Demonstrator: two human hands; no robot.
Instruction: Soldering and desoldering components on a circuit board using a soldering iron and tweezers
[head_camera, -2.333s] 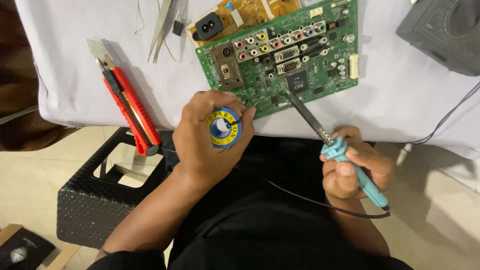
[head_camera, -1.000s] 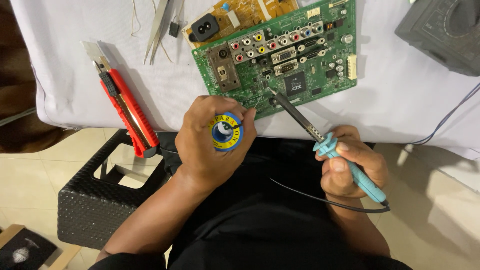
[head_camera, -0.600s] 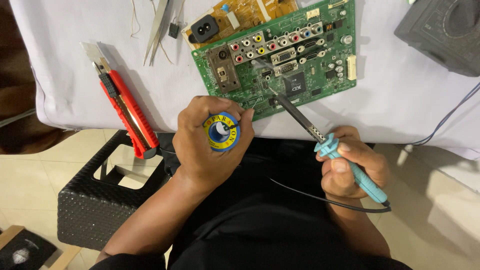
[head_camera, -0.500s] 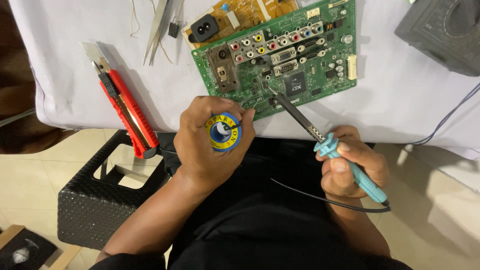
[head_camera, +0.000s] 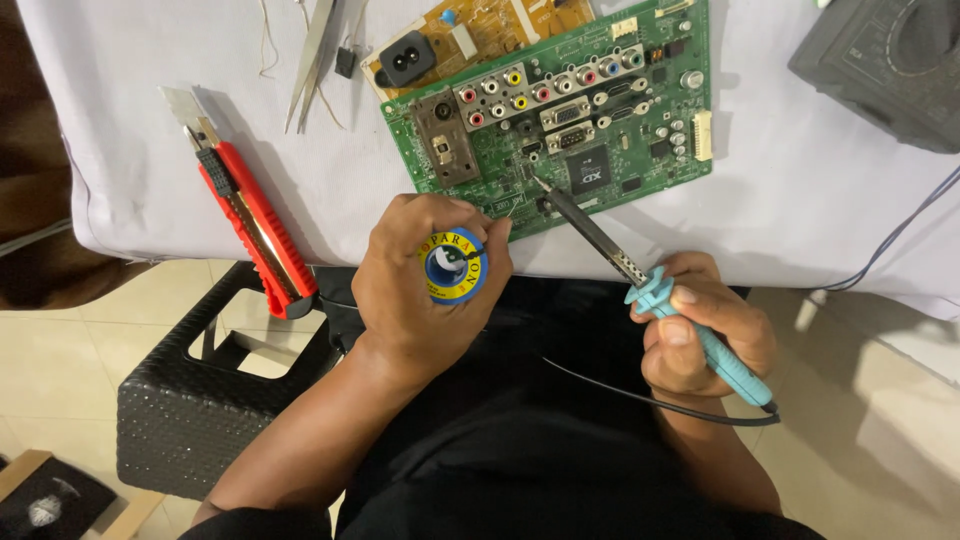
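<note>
Item: left hand (head_camera: 425, 285), fingers curled tight round a small solder spool (head_camera: 452, 265) (yellow and blue label facing up). A thin strand of solder (head_camera: 506, 214) ran from the spool toward the near edge of the green board (head_camera: 560, 110); whether it touched the board could not be told.

Item: right hand (head_camera: 700, 335), closed round the blue handle of a soldering iron (head_camera: 640, 275), thumb and fingers clamped on it. The iron's dark shaft slanted up and left, its tip resting on the green board near a square black chip (head_camera: 588, 170). A black cord (head_camera: 650, 395) trailed from the handle's rear end across the lap.

Item: green board, lying flat on a white cloth (head_camera: 130, 140) covering the table, near the edge closest to the person. It carried a row of coloured round sockets along its far side.

Item: tan board (head_camera: 470, 35), just beyond the green one, partly under it, with a black power socket.

Item: red knife (head_camera: 250, 225), on the cloth left of the boards, its end overhanging the table edge.

Item: tweezers (head_camera: 315, 55), on the cloth at the far left.

Item: grey case (head_camera: 880, 60), far right corner, partly out of frame.

Item: black woven basket (head_camera: 190, 400), on the floor under the knife; its contents could not be made out.
</note>
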